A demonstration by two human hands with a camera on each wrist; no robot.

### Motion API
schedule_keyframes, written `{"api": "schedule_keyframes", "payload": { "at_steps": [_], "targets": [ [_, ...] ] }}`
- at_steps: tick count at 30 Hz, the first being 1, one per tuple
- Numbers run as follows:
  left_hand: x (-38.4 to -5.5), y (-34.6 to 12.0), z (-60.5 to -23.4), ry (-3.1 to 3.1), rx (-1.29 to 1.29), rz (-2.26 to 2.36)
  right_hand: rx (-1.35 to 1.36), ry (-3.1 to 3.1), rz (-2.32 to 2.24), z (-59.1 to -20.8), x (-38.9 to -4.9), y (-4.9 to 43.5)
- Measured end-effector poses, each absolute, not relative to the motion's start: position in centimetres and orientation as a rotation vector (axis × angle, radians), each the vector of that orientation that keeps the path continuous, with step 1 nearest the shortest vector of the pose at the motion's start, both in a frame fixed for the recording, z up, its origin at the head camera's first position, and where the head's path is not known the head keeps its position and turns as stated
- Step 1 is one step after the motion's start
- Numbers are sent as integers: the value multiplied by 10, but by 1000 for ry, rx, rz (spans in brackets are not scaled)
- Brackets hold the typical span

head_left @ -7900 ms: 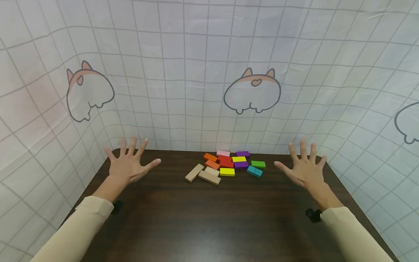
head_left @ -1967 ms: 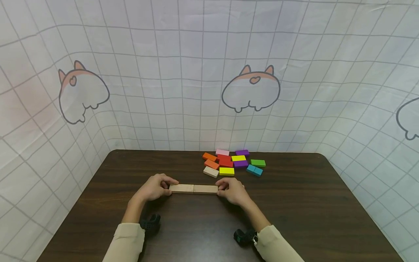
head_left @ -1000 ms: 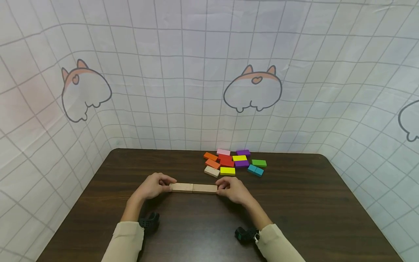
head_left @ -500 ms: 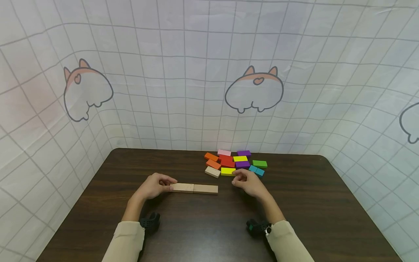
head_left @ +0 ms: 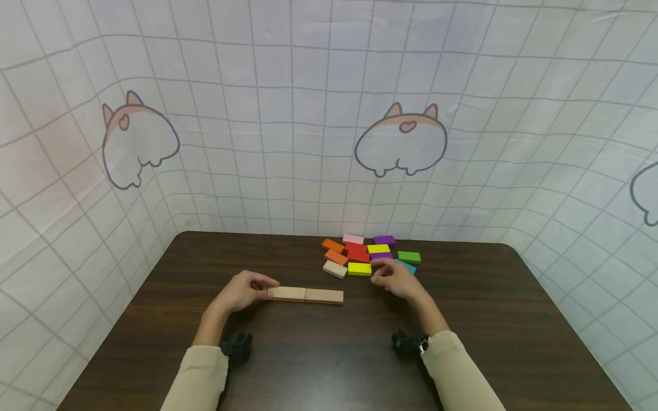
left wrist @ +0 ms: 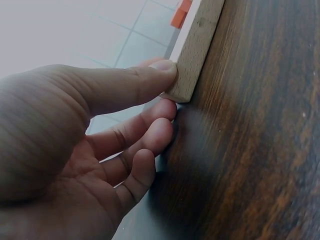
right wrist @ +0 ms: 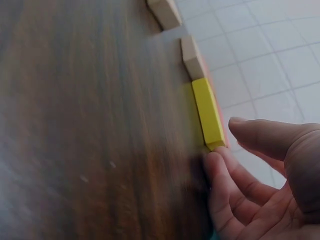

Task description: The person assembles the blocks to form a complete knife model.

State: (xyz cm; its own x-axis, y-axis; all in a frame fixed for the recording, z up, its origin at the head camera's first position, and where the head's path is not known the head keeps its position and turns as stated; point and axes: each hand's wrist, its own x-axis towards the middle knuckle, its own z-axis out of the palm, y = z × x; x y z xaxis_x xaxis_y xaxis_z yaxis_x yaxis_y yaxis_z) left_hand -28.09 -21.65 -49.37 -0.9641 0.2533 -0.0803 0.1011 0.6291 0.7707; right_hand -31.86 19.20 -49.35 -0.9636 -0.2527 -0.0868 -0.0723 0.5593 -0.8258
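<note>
Two plain wooden blocks, a left one point(head_left: 289, 293) and a right one point(head_left: 325, 296), lie end to end in a row on the dark table. My left hand point(head_left: 244, 292) pinches the row's left end; in the left wrist view its thumb presses the block's near face point(left wrist: 197, 52). My right hand point(head_left: 400, 281) is at the right end of the front yellow block point(head_left: 358, 269). In the right wrist view the thumb stands apart from the fingers, with fingertips right at the end of that yellow block point(right wrist: 207, 112). Nothing is gripped by this hand.
A cluster of coloured blocks lies near the back edge: orange point(head_left: 336, 257), red point(head_left: 358, 256), pink point(head_left: 353, 239), purple point(head_left: 384, 240), green point(head_left: 409, 257) and blue, partly hidden by the right hand. A pale wooden block point(head_left: 336, 269) borders it. Behind hangs a gridded white cloth point(head_left: 267, 142).
Both hands, spread wide at first, came to hold the two wooden blocks end to end. Then my right hand let go and moved right and back to the yellow block; the left stayed.
</note>
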Motion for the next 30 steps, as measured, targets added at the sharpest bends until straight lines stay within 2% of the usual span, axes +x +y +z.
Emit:
{"api": "schedule_keyframes", "payload": {
  "at_steps": [11,30],
  "targets": [
    [-281,-216,-493,2669,304,1250,-382,2616,-1243,-491,-341,193],
    [-278,-216,-493,2664,301,1261,-332,2714,-1123,-495,-345,184]
  ]
}}
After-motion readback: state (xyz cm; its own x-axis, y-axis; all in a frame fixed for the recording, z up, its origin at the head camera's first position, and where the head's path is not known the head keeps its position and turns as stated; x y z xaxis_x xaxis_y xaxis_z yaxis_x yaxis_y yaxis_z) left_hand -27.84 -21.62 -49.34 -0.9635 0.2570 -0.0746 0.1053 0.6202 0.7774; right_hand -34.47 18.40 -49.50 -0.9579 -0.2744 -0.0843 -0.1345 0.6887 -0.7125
